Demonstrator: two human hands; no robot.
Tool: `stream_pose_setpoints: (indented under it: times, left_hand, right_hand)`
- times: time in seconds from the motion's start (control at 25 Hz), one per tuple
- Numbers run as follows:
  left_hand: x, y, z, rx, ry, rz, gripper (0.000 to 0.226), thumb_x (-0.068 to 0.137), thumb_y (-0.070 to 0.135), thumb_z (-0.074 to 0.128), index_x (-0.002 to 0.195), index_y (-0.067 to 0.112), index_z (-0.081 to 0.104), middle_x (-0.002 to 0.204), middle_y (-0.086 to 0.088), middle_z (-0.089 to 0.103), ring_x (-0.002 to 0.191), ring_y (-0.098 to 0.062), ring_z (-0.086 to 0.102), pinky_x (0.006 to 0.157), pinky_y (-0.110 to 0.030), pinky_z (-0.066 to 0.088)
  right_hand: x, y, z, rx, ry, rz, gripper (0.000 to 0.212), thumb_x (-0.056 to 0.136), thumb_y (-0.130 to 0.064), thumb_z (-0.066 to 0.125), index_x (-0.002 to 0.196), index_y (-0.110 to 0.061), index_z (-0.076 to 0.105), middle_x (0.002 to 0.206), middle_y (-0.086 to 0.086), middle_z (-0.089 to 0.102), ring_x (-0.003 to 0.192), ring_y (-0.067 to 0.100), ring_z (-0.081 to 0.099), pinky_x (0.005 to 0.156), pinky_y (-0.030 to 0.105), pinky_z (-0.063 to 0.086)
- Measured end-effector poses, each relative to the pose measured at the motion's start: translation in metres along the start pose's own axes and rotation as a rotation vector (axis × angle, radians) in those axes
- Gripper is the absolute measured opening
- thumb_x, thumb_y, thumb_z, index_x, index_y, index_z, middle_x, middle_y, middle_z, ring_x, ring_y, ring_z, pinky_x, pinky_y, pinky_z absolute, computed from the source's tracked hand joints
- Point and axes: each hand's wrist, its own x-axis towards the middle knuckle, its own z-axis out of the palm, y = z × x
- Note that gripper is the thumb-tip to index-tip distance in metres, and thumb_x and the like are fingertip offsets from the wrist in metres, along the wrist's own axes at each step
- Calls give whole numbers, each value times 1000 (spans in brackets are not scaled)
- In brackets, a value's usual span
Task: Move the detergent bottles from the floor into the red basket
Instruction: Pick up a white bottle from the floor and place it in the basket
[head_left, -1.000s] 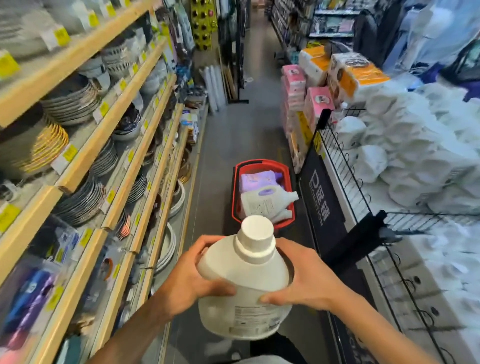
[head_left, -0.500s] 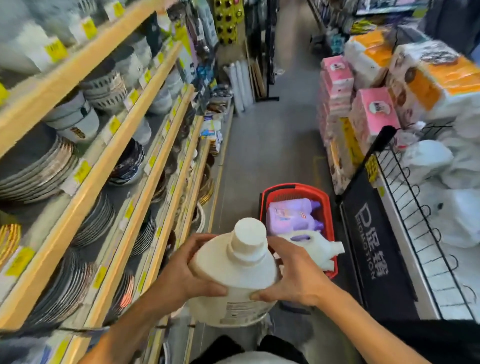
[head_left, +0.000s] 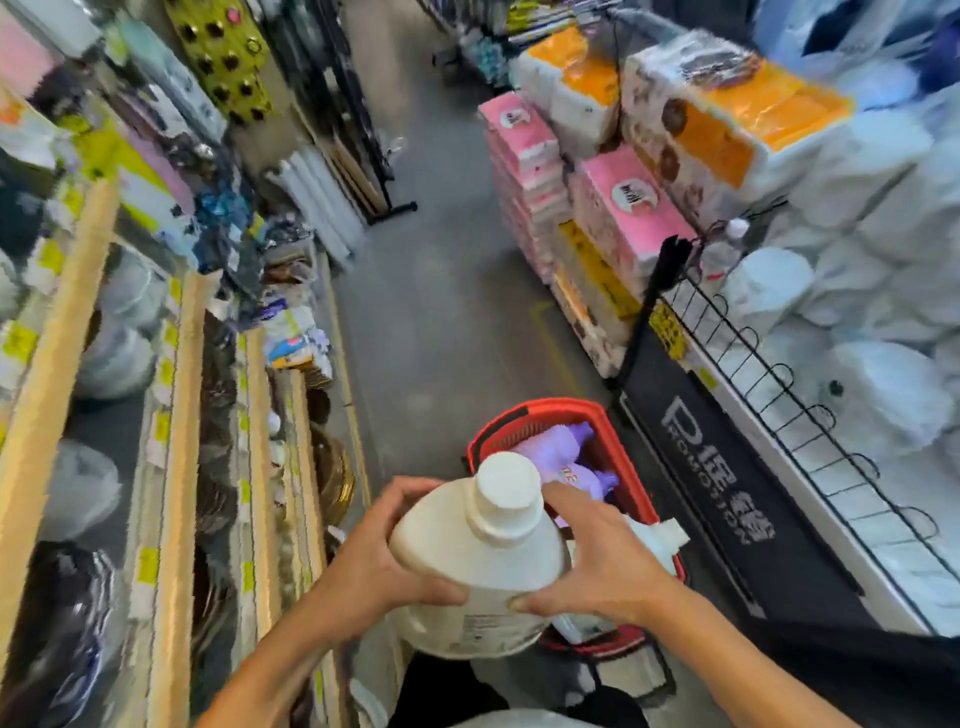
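Both hands, left hand (head_left: 379, 561) and right hand (head_left: 597, 566), are clamping the heavy white bottle (head_left: 483, 566) upright by its shoulders, steadying it above the red basket (head_left: 524, 415) just beyond the grip.

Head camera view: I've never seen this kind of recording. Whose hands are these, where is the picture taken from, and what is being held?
There is no machine here. A person wears one wide-angle camera on the head, looking forward and down, so the two bare arms entering from the bottom are their own. The setting is a shop aisle, with shelves of plates on the left and stacked tissue packs on the right. The left hand and right hand together grip a large white detergent bottle with a white cap, held upright above the floor. Just beyond it on the floor stands the red basket, already holding a purple bottle and another white bottle lying on its side.
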Motion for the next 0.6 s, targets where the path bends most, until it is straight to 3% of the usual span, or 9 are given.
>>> stream_pose_setpoints:
  times: [0.16, 0.32, 0.48, 0.6]
  left_hand:
    - [130, -13, -56, 53, -253, 50, 97, 36, 28, 98, 123, 19, 59, 118, 6, 70, 104, -4, 64, 84, -16, 51]
    - [240, -12, -106, 106, -523, 54, 94, 37, 24, 99, 122, 18, 61, 118, 3, 70, 105, -5, 64, 87, -15, 49]
    - [316, -17, -136, 120, -669, 23, 94, 38, 24, 100, 124, 18, 62, 121, -1, 69, 106, -8, 65, 87, -17, 50]
    - [360, -39, -139, 156, -758, -19, 92, 37, 17, 101, 121, 25, 65, 121, -1, 70, 104, -9, 66, 86, -20, 52]
  right_hand:
    - [68, 7, 11, 59, 244, 180, 91, 52, -67, 87, 131, -61, 42, 126, -31, 56, 117, -5, 51, 100, 32, 46]
    - [129, -7, 37, 158, 452, 389, 92, 51, -64, 89, 127, -71, 38, 126, -34, 54, 116, -4, 51, 99, 30, 46]
    - [182, -12, 54, 263, 554, 543, 94, 51, -57, 94, 132, -54, 46, 123, -35, 55, 111, 2, 58, 93, 39, 55]
    - [213, 3, 61, 296, 595, 582, 86, 54, -53, 93, 129, -49, 51, 120, -23, 63, 110, 5, 61, 90, 39, 55]
